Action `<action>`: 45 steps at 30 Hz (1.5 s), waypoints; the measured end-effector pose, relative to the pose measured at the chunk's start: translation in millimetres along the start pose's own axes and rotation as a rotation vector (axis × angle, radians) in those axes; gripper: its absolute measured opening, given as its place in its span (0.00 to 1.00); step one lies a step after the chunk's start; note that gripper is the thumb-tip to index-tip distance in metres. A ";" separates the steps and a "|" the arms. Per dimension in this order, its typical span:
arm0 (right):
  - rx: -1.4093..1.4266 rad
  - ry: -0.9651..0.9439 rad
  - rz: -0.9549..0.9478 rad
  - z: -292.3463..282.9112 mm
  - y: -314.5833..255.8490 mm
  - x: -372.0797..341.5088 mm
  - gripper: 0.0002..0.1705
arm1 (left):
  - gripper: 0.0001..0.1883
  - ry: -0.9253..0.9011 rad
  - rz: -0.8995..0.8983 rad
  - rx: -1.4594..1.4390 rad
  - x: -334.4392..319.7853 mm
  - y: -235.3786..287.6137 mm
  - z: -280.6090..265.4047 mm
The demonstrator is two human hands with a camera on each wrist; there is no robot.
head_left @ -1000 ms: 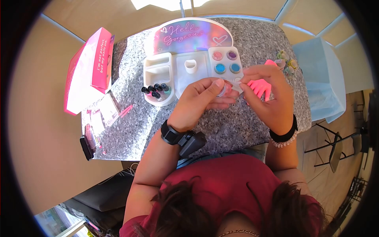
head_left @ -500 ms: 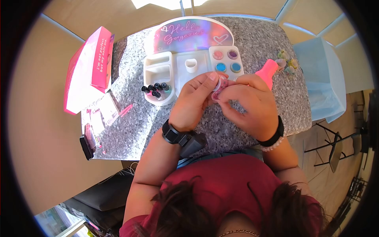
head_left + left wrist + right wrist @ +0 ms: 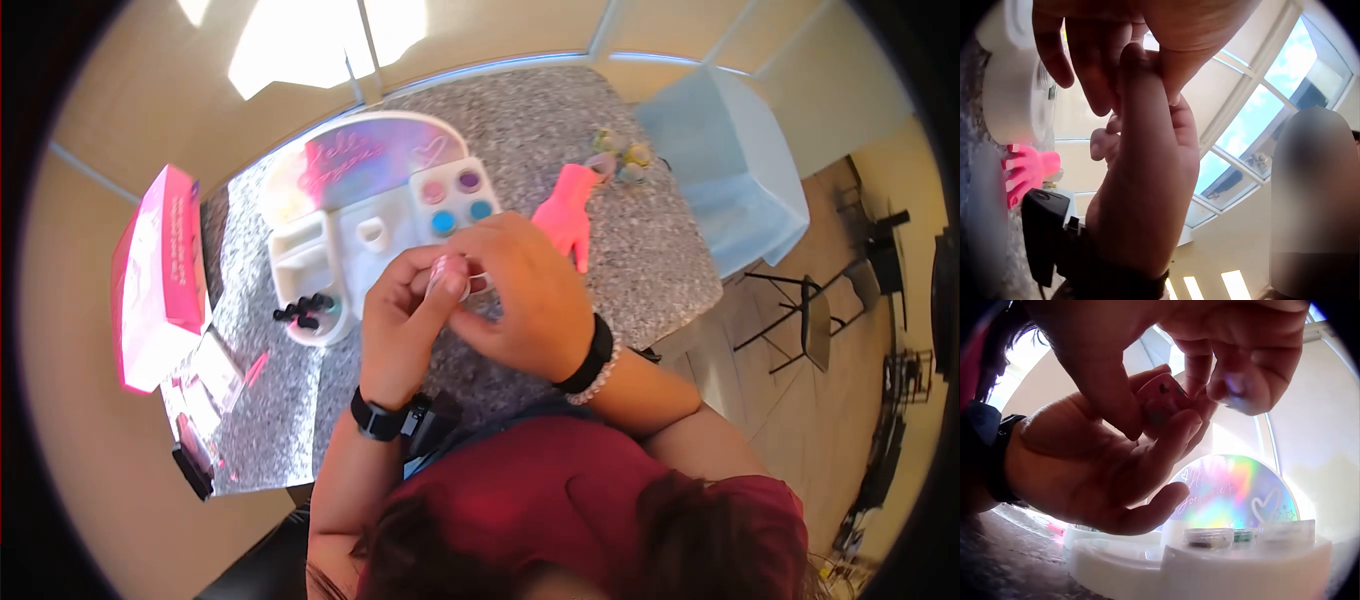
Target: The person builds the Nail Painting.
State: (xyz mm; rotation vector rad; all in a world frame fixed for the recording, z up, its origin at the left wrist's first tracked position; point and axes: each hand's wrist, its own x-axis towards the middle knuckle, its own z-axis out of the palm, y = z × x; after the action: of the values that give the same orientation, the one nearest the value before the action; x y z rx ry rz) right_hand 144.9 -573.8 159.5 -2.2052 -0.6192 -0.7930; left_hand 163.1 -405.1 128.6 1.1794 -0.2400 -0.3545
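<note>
Both hands meet over the front of the white nail-set tray (image 3: 375, 250). My left hand (image 3: 400, 315) grips a small round pot with pink contents (image 3: 447, 275) between thumb and fingers. From the right, my right hand (image 3: 525, 290) reaches across it, thumb and fingers curled at the pot and partly covering it. The right wrist view shows the pot (image 3: 1163, 397) from below, pink with dark spots, the right thumb against its side. Other pots, pink, purple and blue (image 3: 444, 222), sit in the tray's right part.
A pink model hand (image 3: 568, 215) lies right of the tray, small yellowish pots (image 3: 636, 155) behind it. Several black-capped bottles (image 3: 305, 308) stand in the tray's left part. A pink box (image 3: 165, 280) and packets (image 3: 205, 380) are at the table's left edge.
My right hand has come in from the right to the pot, which has drawn nearer my body. The head view has turned, shifting the table left and down.
</note>
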 end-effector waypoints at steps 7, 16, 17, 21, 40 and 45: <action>0.043 0.017 0.111 -5.4 6.6 -4.4 0.21 | 0.24 0.001 0.170 0.033 -1.3 -7.2 6.0; -0.301 0.221 0.490 -98.3 121.8 6.8 0.17 | 0.32 0.074 0.148 0.126 -1.2 2.0 -3.1; -0.119 0.205 0.563 -101.7 134.5 6.3 0.17 | 0.32 0.077 0.150 0.125 -1.4 2.2 -2.6; -0.022 0.029 0.515 -103.4 181.2 0.8 0.17 | 0.35 0.081 0.129 0.175 -1.3 1.5 -0.1; -0.091 -0.109 0.450 -84.5 182.7 3.4 0.16 | 0.31 0.071 0.142 0.179 0.4 0.8 -6.8; 0.609 0.164 0.392 -85.5 71.6 10.6 0.18 | 0.20 0.025 0.151 0.092 -1.7 3.8 -5.3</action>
State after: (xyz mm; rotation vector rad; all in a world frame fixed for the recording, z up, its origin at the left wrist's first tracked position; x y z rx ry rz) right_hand 166.6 -681.2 182.8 -1.6084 -0.2775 -0.4870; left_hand 164.0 -398.6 130.3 1.2470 -0.3247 -0.1980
